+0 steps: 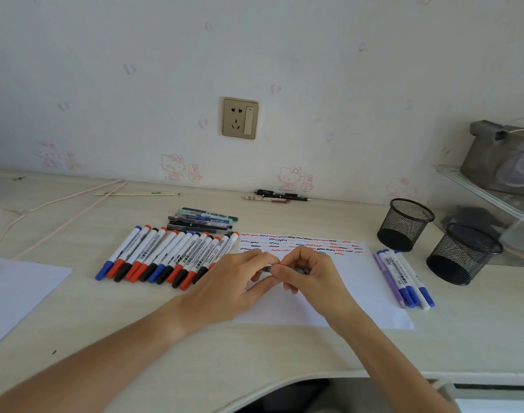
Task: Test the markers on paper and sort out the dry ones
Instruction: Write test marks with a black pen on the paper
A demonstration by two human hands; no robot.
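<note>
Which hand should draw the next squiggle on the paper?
Probably the right hand. Both hands pinch the dark pen over the paper, but the right one grips the barrel, nearer the unmarked part. The left hand seems to be at the cap end.

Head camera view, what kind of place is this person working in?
Probably a desk in a home bedroom or study. Cartoon-cat wallpaper and a wall socket sit behind a pale wooden desk, which carries mesh pen cups and rows of markers.
</note>
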